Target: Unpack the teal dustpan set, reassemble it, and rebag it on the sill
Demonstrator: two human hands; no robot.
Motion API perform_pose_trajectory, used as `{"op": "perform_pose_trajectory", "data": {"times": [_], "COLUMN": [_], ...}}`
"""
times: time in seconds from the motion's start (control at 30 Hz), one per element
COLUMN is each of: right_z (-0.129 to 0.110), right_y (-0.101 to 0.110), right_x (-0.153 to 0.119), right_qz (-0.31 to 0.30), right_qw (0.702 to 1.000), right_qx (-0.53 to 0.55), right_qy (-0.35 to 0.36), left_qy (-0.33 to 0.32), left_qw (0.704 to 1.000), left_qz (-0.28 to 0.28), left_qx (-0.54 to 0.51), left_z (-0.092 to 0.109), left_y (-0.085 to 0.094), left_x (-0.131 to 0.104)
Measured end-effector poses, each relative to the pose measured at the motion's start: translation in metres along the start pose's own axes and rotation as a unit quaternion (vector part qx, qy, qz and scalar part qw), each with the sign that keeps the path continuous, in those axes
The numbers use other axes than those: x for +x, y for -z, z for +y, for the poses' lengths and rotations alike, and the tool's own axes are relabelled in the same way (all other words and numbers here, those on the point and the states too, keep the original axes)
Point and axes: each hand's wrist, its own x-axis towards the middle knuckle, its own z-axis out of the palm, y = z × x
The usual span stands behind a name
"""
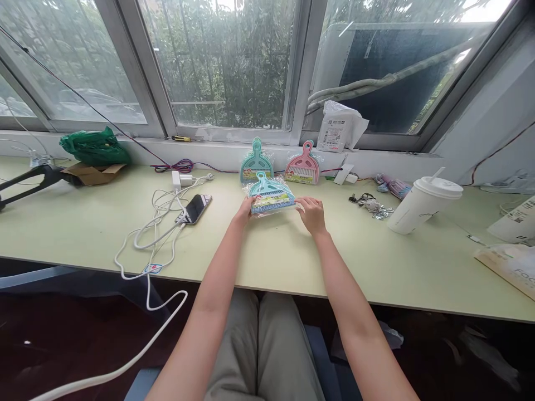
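Note:
A light blue dustpan and brush set [271,197] in clear plastic wrap is tilted up above the table, bristles toward me. My left hand [246,210] is closed on its left edge, thumb in front. My right hand [311,215] is closed at the right edge, its fingertips pinching the wrap's corner. Right behind stands a teal dustpan and brush set [256,161], propped against the window wall. To its right leans a pink dustpan and brush set [304,164], also wrapped.
On the left lie a phone [197,209], tangled white cables [156,223] and a green bag [95,146] over a cardboard box [97,173]. At right are keys [371,204], a lidded white cup [422,206] and a paper bag [512,267]. A white package [336,128] sits on the sill.

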Motion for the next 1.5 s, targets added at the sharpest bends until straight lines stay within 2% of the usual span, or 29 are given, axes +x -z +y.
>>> {"op": "perform_pose_trajectory", "data": {"times": [0.1, 0.33, 0.5, 0.67, 0.77, 0.87, 0.97, 1.07, 1.27, 1.4, 1.5], "right_z": [0.001, 0.007, 0.008, 0.011, 0.014, 0.016, 0.017, 0.018, 0.026, 0.029, 0.032], "right_y": [-0.003, -0.012, -0.015, -0.015, -0.016, -0.019, -0.024, -0.027, -0.034, -0.042, -0.044], "right_x": [0.001, 0.003, 0.005, 0.005, 0.004, 0.005, 0.004, 0.002, -0.003, -0.001, 0.001], "right_qz": [0.008, 0.013, 0.023, 0.057, 0.052, 0.05, 0.058, 0.046, 0.016, 0.016, 0.06], "right_qw": [0.999, 0.981, 0.969, 0.937, 0.923, 0.929, 0.929, 0.912, 0.875, 0.824, 0.785], "right_qx": [0.026, 0.167, 0.206, 0.281, 0.3, 0.283, 0.286, 0.305, 0.326, 0.403, 0.448], "right_qy": [-0.032, -0.095, -0.137, -0.201, -0.234, -0.232, -0.23, -0.271, -0.358, -0.398, -0.423], "left_qy": [0.008, 0.064, 0.104, 0.11, 0.107, 0.104, 0.098, 0.08, 0.028, -0.035, -0.111], "left_qw": [1.0, 0.995, 0.988, 0.985, 0.981, 0.976, 0.967, 0.957, 0.954, 0.964, 0.972], "left_qz": [-0.001, -0.061, -0.106, -0.125, -0.141, -0.157, -0.201, -0.232, -0.226, -0.178, -0.142], "left_qx": [0.019, 0.055, 0.045, 0.047, 0.077, 0.107, 0.125, 0.155, 0.196, 0.195, 0.153], "left_z": [-0.001, 0.004, 0.006, 0.004, 0.004, 0.004, 0.003, 0.003, 0.004, 0.005, 0.009], "left_y": [0.001, 0.008, 0.017, 0.023, 0.022, 0.016, 0.007, -0.002, -0.007, -0.014, -0.024], "left_x": [0.0, -0.005, -0.005, 0.0, -0.001, -0.006, -0.014, -0.021, -0.024, -0.027, -0.036]}}
